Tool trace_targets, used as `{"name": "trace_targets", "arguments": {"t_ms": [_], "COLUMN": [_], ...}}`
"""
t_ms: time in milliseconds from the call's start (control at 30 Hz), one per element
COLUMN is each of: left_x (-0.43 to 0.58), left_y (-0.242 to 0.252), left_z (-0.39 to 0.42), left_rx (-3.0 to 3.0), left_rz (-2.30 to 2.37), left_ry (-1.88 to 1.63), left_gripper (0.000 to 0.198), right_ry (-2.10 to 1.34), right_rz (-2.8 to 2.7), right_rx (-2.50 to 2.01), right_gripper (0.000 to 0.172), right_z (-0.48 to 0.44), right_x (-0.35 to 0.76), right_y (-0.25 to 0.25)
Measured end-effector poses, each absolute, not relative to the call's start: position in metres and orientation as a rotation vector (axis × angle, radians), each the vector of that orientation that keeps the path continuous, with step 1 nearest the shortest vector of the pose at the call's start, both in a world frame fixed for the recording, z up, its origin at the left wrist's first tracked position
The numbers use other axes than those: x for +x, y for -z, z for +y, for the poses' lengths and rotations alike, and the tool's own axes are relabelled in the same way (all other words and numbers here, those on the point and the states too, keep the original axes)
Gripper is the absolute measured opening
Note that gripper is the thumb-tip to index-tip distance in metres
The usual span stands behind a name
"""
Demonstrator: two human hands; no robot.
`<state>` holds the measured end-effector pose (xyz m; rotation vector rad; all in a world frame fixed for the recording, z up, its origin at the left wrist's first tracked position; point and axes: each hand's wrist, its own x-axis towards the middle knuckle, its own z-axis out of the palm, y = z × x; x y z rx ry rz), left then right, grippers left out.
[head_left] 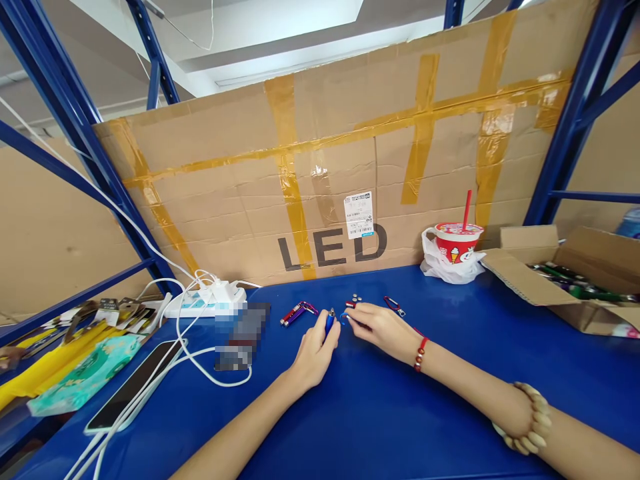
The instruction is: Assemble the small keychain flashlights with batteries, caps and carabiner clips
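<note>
My left hand point(316, 353) is closed round a small blue tube point(329, 323), which looks like a mini flashlight body, its metallic end pointing away from me. Just to the right, my right hand point(380, 327) pinches a small curved blue piece point(343, 317), perhaps a carabiner clip; the fingers partly hide it. Beyond the right fingertips lie a short red tube point(351, 305) and several button cells point(356, 297). A red carabiner point(394, 305) rests behind that hand. Left of the hands lie red and purple keychain flashlights point(299, 312) with carabiners.
A power strip point(205, 301) with white cables, a phone point(135, 387) and a blurred dark object point(245, 337) occupy the left. At the back right stand a red cup point(457, 245) in a plastic bag and an open carton point(575, 293). Cardboard point(240, 220) walls the back.
</note>
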<state>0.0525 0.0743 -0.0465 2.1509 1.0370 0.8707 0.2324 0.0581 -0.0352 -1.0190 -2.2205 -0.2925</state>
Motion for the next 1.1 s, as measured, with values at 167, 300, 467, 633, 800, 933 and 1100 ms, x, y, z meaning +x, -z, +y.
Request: {"name": "trace_targets", "arguments": {"t_ms": [167,300,467,633,800,933,1100], "left_x": [0.053,0.053,0.053,0.053,0.052,0.049,0.044], "left_y": [0.044,0.041,0.040,0.041,0.040,0.040,0.041], "left_z": [0.073,0.070,0.068,0.068,0.071,0.076,0.084], "left_rx": [2.242,2.311,2.361,2.370,2.405,2.501,2.649], "left_rz": [1.012,1.011,1.033,1.108,1.183,1.233,1.324], "left_ry": [-0.784,-0.733,-0.723,-0.782,-0.808,-0.777,-0.647], "left_gripper": [0.023,0.022,0.023,0.025,0.023,0.020,0.020], "right_ry": [0.337,0.359,0.340,0.261,0.153,0.053,-0.070], "right_rz": [-2.018,-2.002,-2.030,-2.046,-2.114,-2.202,-2.285], "right_rx": [-1.006,-0.924,-0.885,-0.946,-1.082,-1.218,-1.381], "right_gripper": [0.026,0.027,0.029,0.032,0.034,0.035,0.035], "right_z": [0.055,0.054,0.057,0.057,0.058,0.061,0.062], "right_x": [0.233,0.229,0.227,0.228,0.232,0.236,0.237], "right_y": [0.031,0.033,0.039,0.039,0.040,0.043,0.045]}}
